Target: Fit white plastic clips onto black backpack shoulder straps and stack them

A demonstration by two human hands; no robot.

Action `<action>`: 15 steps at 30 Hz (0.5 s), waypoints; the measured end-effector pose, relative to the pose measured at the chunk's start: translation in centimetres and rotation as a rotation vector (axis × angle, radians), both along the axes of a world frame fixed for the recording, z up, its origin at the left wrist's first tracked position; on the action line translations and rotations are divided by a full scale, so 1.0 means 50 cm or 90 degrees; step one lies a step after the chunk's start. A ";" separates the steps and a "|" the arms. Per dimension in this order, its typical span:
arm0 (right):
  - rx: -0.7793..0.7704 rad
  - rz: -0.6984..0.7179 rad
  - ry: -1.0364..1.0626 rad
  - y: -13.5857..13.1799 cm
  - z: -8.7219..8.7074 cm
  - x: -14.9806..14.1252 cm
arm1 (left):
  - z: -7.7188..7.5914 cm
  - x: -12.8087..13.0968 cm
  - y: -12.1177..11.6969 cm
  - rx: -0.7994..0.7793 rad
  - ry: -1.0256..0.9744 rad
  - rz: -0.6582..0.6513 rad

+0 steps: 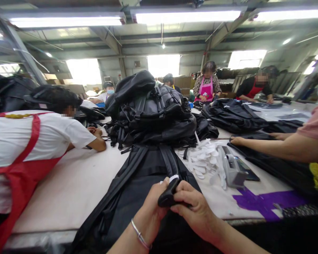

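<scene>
1. A small black padded piece [164,199] is in the two hands, just above a black backpack [132,192]. I cannot tell if it is part of the bag.
2. The right hand [194,206] has its fingers and thumb pinched tight on it.
3. The left hand [154,201] grips the other side, thumb up by a little white bit [174,177]. Most of its fingers are hidden. A silver bracelet [140,234] is on that wrist.
4. The backpack lies on the pale table [106,176], its straps at the far end.
5. Behind it is a big pile of black bags [148,113].
6. To the right are flat white pieces [205,158], a gray tape dispenser [233,173] and a purple patch [267,201].
7. A person in a red apron [34,180] leans on the table at left.
8. At right, another person's arm [270,148] reaches to black cloth [270,167].
</scene>
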State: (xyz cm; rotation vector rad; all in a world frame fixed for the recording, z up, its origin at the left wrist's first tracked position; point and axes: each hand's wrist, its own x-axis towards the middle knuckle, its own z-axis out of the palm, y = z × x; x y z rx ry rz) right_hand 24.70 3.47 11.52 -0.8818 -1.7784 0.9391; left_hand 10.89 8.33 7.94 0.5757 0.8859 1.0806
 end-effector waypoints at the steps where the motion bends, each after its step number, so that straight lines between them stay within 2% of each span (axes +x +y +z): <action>1: -0.009 -0.010 0.000 0.000 -0.002 0.004 | 0.001 -0.002 0.001 0.013 0.033 0.005; 3: -0.078 -0.049 0.011 0.002 -0.011 0.013 | 0.004 -0.006 0.003 0.032 0.132 0.032; 5: -0.202 -0.082 0.025 0.006 -0.023 0.021 | 0.006 -0.010 0.002 0.043 0.229 0.047; 8: -0.346 -0.078 -0.010 0.014 -0.032 0.024 | 0.006 -0.015 -0.004 0.087 0.327 0.061; 10: -0.340 -0.072 -0.080 0.019 -0.026 0.020 | 0.008 -0.016 -0.010 0.123 0.375 0.079; 13: -0.248 -0.110 -0.185 0.023 -0.009 0.010 | 0.022 -0.013 -0.022 0.152 0.411 0.097; 15: -0.264 -0.138 -0.216 0.024 0.000 0.004 | 0.033 -0.011 -0.029 0.153 0.419 0.102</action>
